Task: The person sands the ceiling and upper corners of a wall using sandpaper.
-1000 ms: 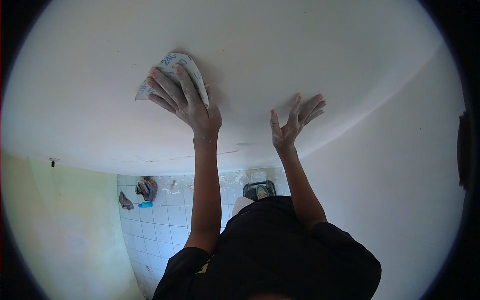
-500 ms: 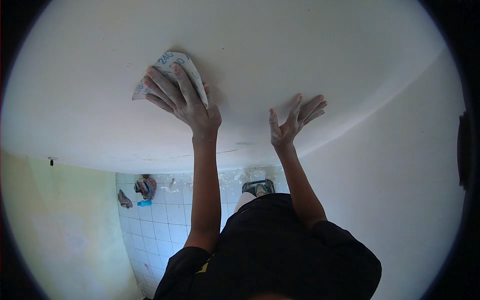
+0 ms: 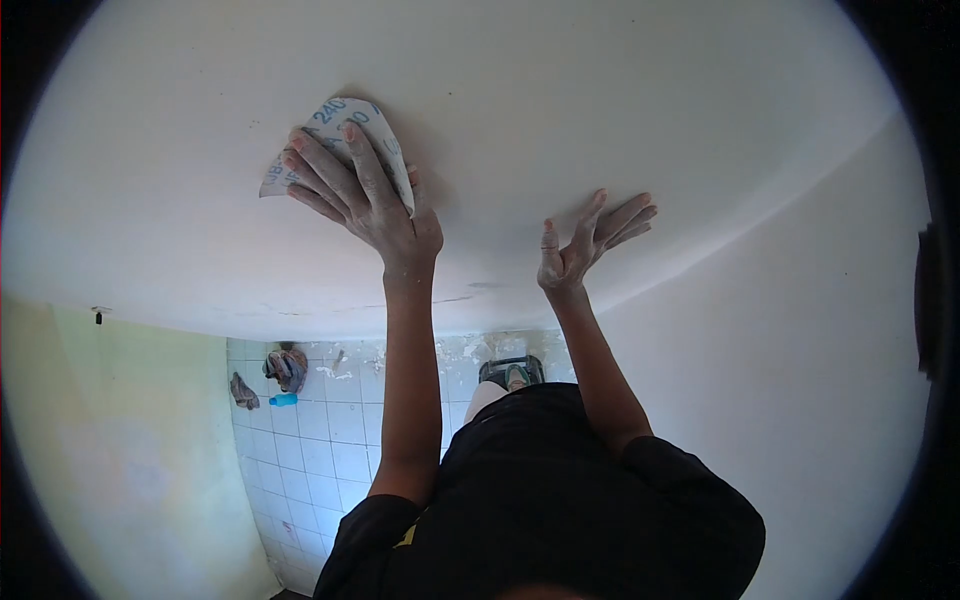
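A sheet of sandpaper [image 3: 375, 125] with blue printing, including "240", lies against the pale wall [image 3: 520, 110]. My left hand [image 3: 375, 205] presses it there, fingers spread over its printed back, with the thumb at the sheet's right edge. Pale dust coats the fingers. To the right, my right hand [image 3: 580, 250] rests at the same wall with its fingers apart and nothing in it. Dust covers this hand too.
Far below is a tiled floor [image 3: 345, 425] with a bundled bag [image 3: 287, 370], a grey rag [image 3: 243, 392] and a blue bottle [image 3: 284, 399]. A foot [image 3: 516, 377] stands on a dark support [image 3: 492, 371]. Side walls rise left and right.
The sandpaper and my left fingertips have shifted slightly up and left in the view. My right hand stays nearly in place. The floor items appear a little higher and further left.
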Tool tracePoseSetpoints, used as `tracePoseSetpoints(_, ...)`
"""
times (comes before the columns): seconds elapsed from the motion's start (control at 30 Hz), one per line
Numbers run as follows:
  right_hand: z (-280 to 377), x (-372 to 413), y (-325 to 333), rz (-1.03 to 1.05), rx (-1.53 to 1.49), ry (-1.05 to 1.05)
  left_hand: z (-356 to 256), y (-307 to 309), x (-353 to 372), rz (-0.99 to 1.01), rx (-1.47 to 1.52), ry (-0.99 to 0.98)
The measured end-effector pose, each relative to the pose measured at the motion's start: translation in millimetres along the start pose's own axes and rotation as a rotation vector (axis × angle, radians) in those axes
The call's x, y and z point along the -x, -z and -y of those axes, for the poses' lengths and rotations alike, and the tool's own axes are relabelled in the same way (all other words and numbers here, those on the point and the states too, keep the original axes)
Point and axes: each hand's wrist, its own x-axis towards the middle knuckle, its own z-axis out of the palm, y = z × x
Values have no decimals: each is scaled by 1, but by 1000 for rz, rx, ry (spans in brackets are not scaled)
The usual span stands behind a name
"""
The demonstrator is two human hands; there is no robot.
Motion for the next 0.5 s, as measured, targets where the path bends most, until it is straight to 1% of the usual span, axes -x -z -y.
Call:
tracePoseSetpoints(0.1, -10, 4, -3, -2, -8, 1, 3, -1, 1, -14, -11, -18)
tracePoseSetpoints(0.17, -10, 3, -2, -13, 15, 58, 4, -2, 2, -21, -3, -41)
tracePoseSetpoints(0.4, -8, 1, -2, -17, 33, 56, 3, -3, 2, -15, -10, -31)
tracePoseSetpoints(0.5, -4, 0, -1, 0, 31, 19, 3, -3, 2, -11, -24, -30)
